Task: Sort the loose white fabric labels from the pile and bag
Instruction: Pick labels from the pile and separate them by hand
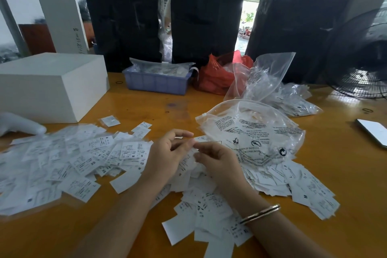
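Labels (88, 159): loose white fabric slips spread in a wide heap over the near half of the table, sizes such as XS, M and S printed on them; the heap lies within easy reach of both hands, presumably so that slips can be drawn off one by one.
Table (134, 109): orange wooden top bearing everything listed.
White box (48, 86): stands at the far left, beside the heap.
Clear bag (253, 134): printed zip bag resting on the right part of the heap, just beside the hands; probably a source of slips.
Tray (156, 84): lilac plastic, at the back, holding packets.
Left hand (167, 153): palm turned inward above the middle of the heap, fingers curled, tips meeting the right hand's.
Right hand (217, 161): fingers curled narrow, pinching a white slip together with the left; a bangle sits on the wrist.
Held slip (193, 154): between the two hands, likely being separated or read for size.
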